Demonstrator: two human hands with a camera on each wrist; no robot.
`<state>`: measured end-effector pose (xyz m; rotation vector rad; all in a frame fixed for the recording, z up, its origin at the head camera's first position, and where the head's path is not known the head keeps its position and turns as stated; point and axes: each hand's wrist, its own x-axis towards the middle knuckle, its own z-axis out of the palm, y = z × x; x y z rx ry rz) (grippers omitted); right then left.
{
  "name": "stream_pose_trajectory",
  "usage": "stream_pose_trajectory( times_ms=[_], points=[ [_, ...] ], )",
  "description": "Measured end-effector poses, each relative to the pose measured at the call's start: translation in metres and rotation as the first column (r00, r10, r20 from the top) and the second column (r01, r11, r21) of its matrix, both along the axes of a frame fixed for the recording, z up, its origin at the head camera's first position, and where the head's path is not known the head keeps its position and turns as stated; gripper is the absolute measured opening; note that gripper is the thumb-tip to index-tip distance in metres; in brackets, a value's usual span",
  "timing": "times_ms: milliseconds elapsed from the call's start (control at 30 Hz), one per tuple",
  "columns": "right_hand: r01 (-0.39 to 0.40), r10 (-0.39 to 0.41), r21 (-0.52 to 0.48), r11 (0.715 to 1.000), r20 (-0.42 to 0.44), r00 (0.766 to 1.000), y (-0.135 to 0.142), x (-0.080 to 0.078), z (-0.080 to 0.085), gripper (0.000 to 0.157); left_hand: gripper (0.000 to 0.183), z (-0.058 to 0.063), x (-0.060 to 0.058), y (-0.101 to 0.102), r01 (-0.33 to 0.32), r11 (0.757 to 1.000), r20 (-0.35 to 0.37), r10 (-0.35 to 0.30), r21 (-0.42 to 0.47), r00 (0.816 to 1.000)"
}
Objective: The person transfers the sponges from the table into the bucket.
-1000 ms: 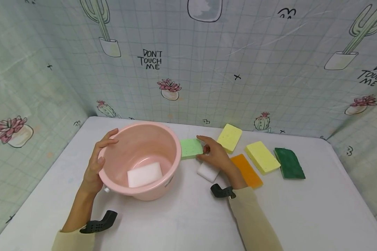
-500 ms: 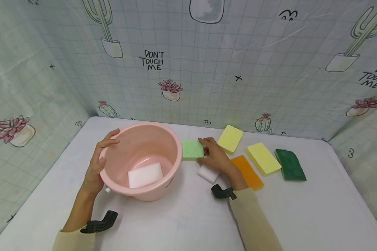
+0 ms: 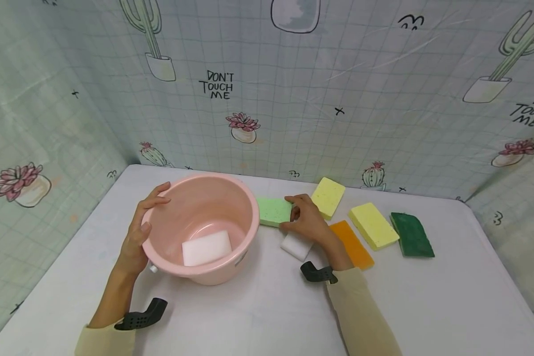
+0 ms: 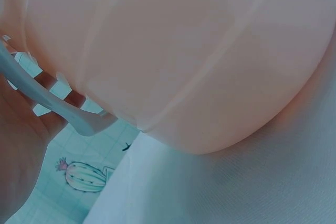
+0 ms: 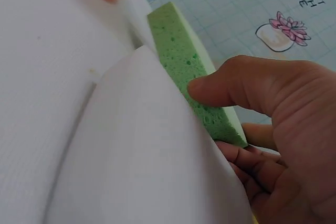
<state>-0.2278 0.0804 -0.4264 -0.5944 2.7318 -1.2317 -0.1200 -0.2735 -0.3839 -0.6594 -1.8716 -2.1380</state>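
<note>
Bucket gripped at left, green sponge pinched at right

At far left, a left hand grips the pink bucket's rim, fingertips curled over the edge and thumb against the side. The left wrist view shows a curved, pale handle passing in front of those fingers, close to the bucket's outer wall.

Inside the bucket lies 1 white sponge, at the bottom toward the near side. Just right of the bucket is the green sponge; its left end slips behind the rim in the head view, while the right wrist view shows a small gap between the 2. Whether it touches the white table is unclear.

A white block sits nearer the wearer, partly covered by the right hand. That hand pinches the green sponge's right end, thumb on the near side and fingers on the far side.

Farther right come the rear yellow sponge, the orange pad, partly behind the right wrist, then the front yellow sponge. Last, beside it, lies 1 dark green pad.
</note>
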Motion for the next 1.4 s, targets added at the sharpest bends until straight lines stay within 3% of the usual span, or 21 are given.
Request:
stream_pose_trajectory(
  times_ms=[633, 1000, 1400],
  points=[
    [0.051, -0.058, -0.101, 0.994, -0.068, 0.996, 0.008, 0.011, 0.038, 0.069, 0.040, 0.002, 0.001, 0.000, -0.013, 1.000, 0.011, 0.013, -0.005, 1.000],
    [0.080, -0.099, -0.219, 0.972, -0.075, 0.992, 0.011, 0.020, 0.063, 0.068, 0.041, 0.002, 0.000, 0.000, -0.027, 1.000, 0.015, 0.027, -0.017, 1.000],
    [0.060, -0.105, -0.231, 0.971, -0.188, 0.976, 0.018, 0.026, 0.088, 0.065, 0.040, 0.003, 0.001, 0.000, -0.034, 0.999, 0.023, 0.035, -0.021, 0.999]
  ],
)
